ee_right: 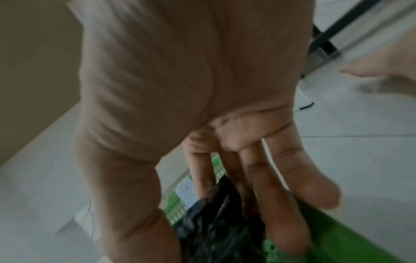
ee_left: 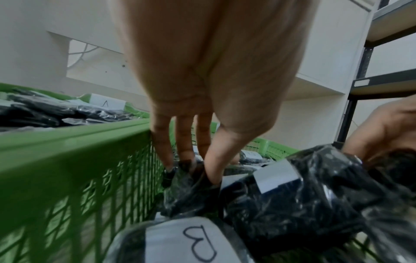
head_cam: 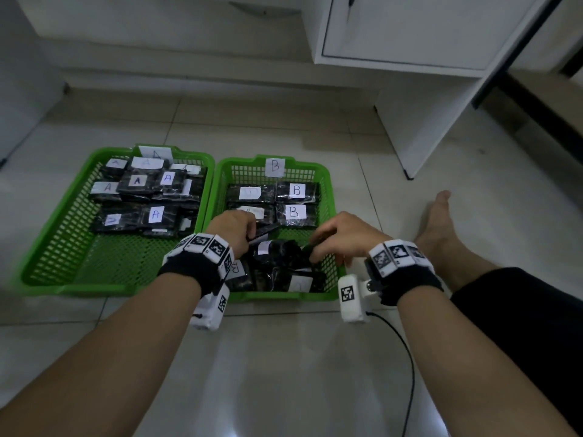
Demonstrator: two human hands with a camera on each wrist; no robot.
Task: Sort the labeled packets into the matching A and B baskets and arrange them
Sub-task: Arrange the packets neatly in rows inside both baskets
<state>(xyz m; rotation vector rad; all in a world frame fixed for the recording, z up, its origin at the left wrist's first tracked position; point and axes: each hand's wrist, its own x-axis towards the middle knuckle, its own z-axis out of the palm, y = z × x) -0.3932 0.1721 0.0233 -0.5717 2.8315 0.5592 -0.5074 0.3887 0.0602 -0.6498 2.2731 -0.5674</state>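
Observation:
Two green mesh baskets stand side by side on the tiled floor. Basket A (head_cam: 94,290) on the left holds several black packets with A labels (head_cam: 154,214). Basket B (head_cam: 239,161) on the right has B-labelled packets (head_cam: 295,212) laid in rows at the back and a loose heap (head_cam: 277,257) at the front. My left hand (head_cam: 249,230) pinches the edge of a black packet (ee_left: 191,179) by the basket's left wall. My right hand (head_cam: 315,247) grips another black packet (ee_right: 216,213) near the right wall. Both held packets' labels are hidden.
A white cabinet (head_cam: 426,42) stands at the back right. My bare foot (head_cam: 438,222) lies right of basket B. A black cable (head_cam: 407,357) trails across the floor from my right wrist. A dark-framed shelf (ee_left: 351,106) shows in the left wrist view.

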